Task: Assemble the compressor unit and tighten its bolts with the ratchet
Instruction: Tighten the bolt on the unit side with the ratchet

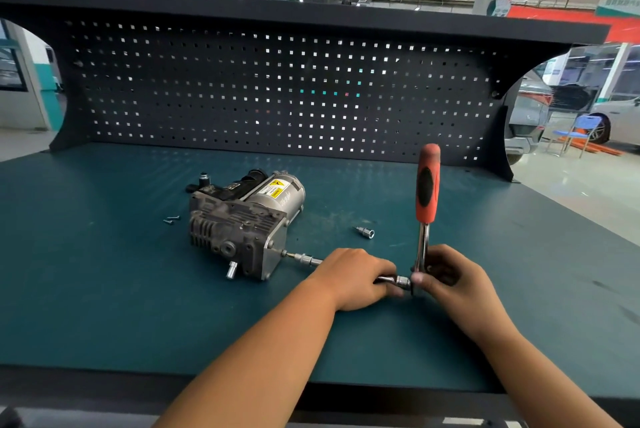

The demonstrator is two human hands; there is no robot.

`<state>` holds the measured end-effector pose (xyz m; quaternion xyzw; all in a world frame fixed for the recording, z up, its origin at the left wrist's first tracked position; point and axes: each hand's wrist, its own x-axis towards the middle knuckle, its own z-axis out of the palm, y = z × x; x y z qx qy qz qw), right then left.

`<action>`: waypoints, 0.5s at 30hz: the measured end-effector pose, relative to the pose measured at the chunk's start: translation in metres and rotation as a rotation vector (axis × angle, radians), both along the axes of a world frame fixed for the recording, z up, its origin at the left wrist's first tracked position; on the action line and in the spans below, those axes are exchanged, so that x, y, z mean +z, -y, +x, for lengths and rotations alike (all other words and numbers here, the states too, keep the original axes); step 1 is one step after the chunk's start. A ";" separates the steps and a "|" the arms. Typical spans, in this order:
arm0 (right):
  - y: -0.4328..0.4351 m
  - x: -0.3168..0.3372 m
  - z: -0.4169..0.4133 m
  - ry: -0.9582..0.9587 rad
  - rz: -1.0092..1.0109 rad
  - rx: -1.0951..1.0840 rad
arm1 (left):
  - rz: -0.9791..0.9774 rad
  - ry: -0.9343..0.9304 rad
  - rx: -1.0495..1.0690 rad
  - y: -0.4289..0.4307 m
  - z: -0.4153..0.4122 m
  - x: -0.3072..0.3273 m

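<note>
The grey compressor unit point(242, 223) lies on the green bench top, its yellow warning label facing up. A long extension bar point(306, 259) runs from a bolt on its right face toward me. My left hand point(353, 278) grips that bar along its middle. The bar ends in the head of the ratchet point(427, 192), whose red and black handle stands upright. My right hand point(450, 275) holds the ratchet at its head and lower shaft.
A loose socket point(365, 231) lies right of the compressor. Two small screws point(171, 219) and a black fitting point(202, 181) lie at its left. A dark pegboard point(277, 91) closes the back of the bench. The bench's front edge point(311, 389) runs below my forearms.
</note>
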<state>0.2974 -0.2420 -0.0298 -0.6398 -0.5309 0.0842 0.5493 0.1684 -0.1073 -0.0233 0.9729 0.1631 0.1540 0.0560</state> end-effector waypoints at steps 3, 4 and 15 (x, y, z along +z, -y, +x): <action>-0.009 0.000 0.003 -0.042 -0.045 -0.125 | 0.036 0.020 -0.020 0.002 -0.001 -0.001; -0.011 0.000 0.005 -0.049 -0.083 -0.163 | 0.032 0.034 -0.034 0.003 -0.001 0.000; -0.006 -0.005 -0.002 0.088 -0.002 0.015 | 0.053 0.021 -0.005 0.004 0.002 -0.002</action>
